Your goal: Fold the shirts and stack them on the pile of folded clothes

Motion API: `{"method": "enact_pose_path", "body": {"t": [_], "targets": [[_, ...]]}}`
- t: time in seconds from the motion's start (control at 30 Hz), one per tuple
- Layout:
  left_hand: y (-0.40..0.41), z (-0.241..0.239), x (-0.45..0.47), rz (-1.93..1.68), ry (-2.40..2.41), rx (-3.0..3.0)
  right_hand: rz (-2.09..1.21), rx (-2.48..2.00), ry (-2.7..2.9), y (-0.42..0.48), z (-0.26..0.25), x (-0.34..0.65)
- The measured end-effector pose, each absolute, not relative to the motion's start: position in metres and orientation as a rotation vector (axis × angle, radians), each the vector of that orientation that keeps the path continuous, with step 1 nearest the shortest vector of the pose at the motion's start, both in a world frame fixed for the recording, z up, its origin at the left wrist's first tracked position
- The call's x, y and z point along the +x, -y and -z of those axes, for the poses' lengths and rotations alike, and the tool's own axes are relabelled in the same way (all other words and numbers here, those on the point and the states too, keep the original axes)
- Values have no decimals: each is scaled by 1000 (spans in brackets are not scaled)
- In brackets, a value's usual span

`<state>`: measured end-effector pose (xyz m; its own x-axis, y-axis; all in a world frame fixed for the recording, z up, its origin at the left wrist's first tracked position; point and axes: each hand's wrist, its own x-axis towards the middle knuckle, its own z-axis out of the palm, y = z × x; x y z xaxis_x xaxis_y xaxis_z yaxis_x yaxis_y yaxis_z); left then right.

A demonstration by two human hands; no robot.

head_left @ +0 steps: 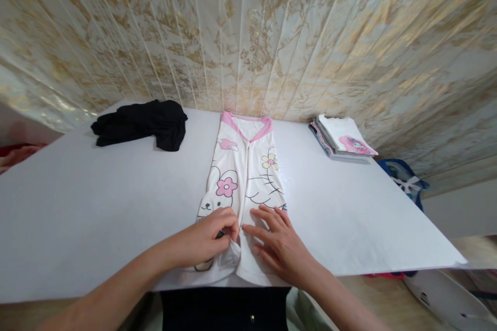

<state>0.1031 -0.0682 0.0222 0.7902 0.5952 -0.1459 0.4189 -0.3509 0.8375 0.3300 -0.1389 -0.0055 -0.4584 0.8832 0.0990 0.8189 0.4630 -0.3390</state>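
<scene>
White printed top (256, 165), pink-collared, flat on the table (116, 217). Long axis runs away from the person: collar far, hem nearest. Left fingers (227, 217) at its lower part, curled, pinching a fold of cloth just left of the top's centre line. Right fingers (258, 234) just right of that line, spread, resting on the cloth, grasping nothing. Both in contact, neither clearly nearer. Black cloth (151, 119) left of the top's collar end; folded stack (337, 132) right of it, well apart
</scene>
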Motion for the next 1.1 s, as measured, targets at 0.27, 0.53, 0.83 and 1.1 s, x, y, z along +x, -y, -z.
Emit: {"method": "enact_pose_path", "body": {"t": [0.27, 0.53, 0.83, 1.1], "targets": [[67, -25, 101, -242, -768, 1929, -727, -1287, 2581, 158, -19, 321], [71, -19, 104, -255, -751, 1966, -1145, -1103, 2465, 169, -40, 313], [75, -14, 103, -241, -776, 1978, -1160, -1082, 2254, 168, -34, 312], [94, -33, 103, -108, -790, 2056, -1108, -1125, 2141, 160, -36, 318]]}}
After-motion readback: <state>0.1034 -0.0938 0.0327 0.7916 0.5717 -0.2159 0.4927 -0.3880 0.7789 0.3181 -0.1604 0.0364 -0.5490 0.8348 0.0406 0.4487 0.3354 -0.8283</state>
